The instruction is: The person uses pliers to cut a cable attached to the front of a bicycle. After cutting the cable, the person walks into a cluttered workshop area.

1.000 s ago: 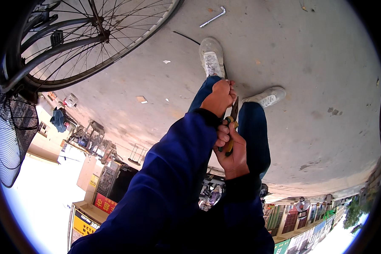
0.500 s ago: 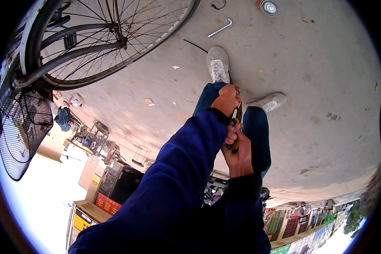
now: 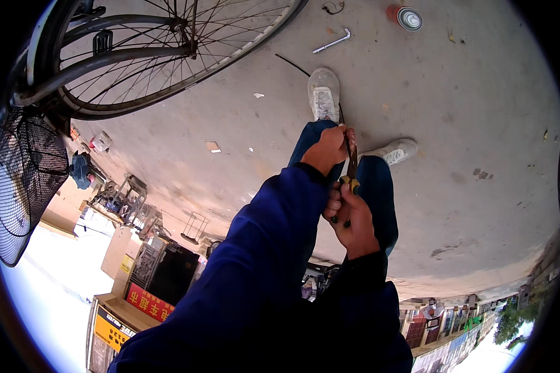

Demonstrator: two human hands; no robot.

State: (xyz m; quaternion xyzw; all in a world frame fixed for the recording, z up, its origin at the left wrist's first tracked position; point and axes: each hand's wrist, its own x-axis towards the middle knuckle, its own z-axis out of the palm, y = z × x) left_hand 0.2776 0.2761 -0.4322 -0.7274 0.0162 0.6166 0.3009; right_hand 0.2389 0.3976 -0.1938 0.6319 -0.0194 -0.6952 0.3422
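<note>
In front of my knees, my left hand [image 3: 326, 151] is closed, fingers curled on a thin black cable [image 3: 341, 114]. The cable comes up past the left shoe, and its far end [image 3: 290, 64] lies on the ground beyond. Just below, nearer to me, my right hand [image 3: 353, 224] grips pliers [image 3: 353, 169] with dark metal jaws and yellow-green handles. Their jaws point away from me, up beside the left fingers. Whether the jaws touch the cable cannot be made out. The palm and fingers hide most of the handles.
A bicycle wheel [image 3: 242, 57] and frame stand at upper left, with a black mesh basket [image 3: 28, 168]. On the concrete lie an L-shaped wrench [image 3: 331, 41] and a red can [image 3: 407, 17]. My white shoes [image 3: 324, 93] flank the work. Shopfronts line the lower edge.
The view has shifted slightly, so the bicycle and ground items sit differently. My left hand has moved a little left, and the pliers' dark jaws show more plainly. Both hands keep their hold.
</note>
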